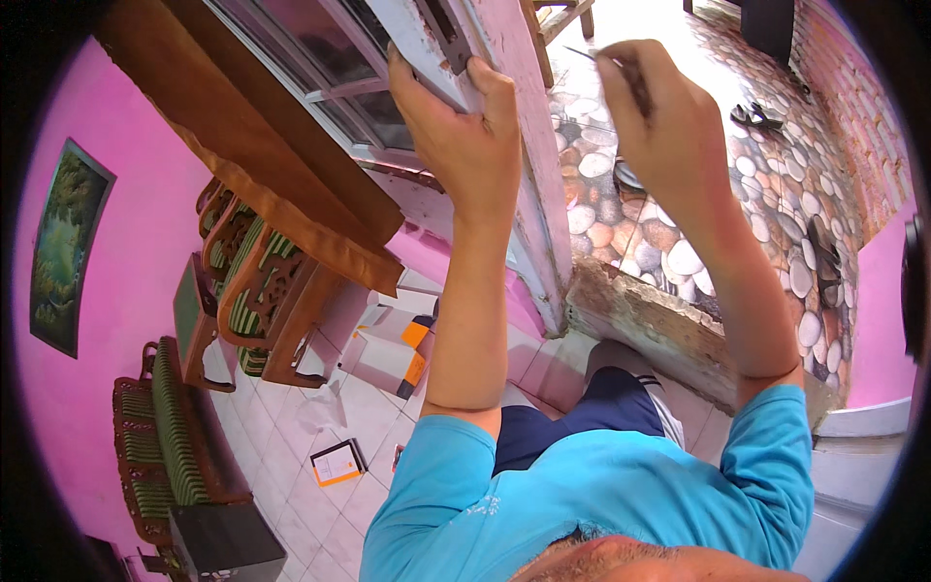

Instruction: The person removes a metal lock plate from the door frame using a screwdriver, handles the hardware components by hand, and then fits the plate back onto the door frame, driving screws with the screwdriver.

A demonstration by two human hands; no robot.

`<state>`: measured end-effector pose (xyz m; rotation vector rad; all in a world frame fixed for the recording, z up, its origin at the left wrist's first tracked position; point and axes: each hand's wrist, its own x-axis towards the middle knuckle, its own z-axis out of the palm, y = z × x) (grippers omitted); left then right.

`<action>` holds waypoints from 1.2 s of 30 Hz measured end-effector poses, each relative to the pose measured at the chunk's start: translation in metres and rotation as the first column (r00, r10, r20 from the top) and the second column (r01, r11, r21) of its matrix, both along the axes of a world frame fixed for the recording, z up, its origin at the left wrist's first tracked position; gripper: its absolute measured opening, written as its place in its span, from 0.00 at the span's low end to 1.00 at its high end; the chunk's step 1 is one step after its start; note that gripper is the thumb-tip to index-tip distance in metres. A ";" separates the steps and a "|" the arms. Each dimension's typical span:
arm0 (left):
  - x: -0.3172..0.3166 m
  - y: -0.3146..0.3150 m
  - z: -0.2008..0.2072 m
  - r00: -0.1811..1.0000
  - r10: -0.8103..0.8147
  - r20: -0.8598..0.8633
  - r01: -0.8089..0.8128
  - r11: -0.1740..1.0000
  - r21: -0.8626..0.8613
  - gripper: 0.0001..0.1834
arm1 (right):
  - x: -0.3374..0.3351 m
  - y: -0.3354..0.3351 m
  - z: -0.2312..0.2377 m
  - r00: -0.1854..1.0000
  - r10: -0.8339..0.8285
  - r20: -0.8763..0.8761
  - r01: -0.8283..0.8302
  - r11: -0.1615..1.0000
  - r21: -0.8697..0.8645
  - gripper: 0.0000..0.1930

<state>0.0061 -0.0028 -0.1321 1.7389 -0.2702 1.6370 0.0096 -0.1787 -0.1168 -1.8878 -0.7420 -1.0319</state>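
Pink wall [136, 155]: carries a picture [73, 247], well apart from both hands; little seems at risk there.
Curtain [281, 218]: orange-brown, its lower right corner near the left forearm; a sideways elbow could snag it.
Small box [337, 464]: flat on the floor tiles [291, 412]; a dropped part could be lost among the things scattered about it.
Carton [386, 351]: white and orange, also on the tiles, farther from the viewer's lower edge; a backward step might crush it.
Post [422, 60]: pale painted wood, chipped along its edges; too much force could flake or split them.
Plate [444, 31]: dark slotted metal on the post's narrow face, running out at the upper edge of view. I cannot tell whether it is fixed; if loose, it could tilt or drop once the thumb lifts.
Left hand [464, 136]: grips the post, a finger at its left edge, the thumb by the plate's lower end; a slipping tip would likely strike that thumb.
Tool [579, 51]: thin shank aimed leftward, apart from the plate; tip too small to read, so a poor fit is possible.
Right hand [669, 126]: closed round the tool, raised without support; an unsteady wrist could cause that slip.
Sill [669, 338]: rough-edged; something dropped could bounce over it.
Pebble floor [684, 262]: its busy pattern could hide a small part.
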 end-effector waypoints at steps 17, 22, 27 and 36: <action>0.017 0.003 -0.006 0.977 0.186 0.107 -0.186 0.982 -0.006 0.40 | 0.080 -0.125 -0.333 0.843 -0.466 -0.268 0.140 0.672 -0.728 0.07; 0.040 -0.012 -0.027 0.982 0.191 0.014 -0.189 0.978 -0.094 0.36 | 0.079 -0.134 -0.345 0.805 -0.543 -0.240 0.126 0.552 -0.825 0.12; 0.033 -0.022 -0.042 0.974 0.227 0.023 -0.217 0.951 -0.221 0.28 | 0.091 -0.126 -0.349 0.898 -0.428 -0.100 0.177 0.561 -0.809 0.17; -0.110 0.052 -0.234 0.905 0.339 -0.256 -0.351 0.936 0.001 0.12 | 0.052 0.017 -0.163 0.994 0.076 -0.084 -0.092 0.973 -0.213 0.37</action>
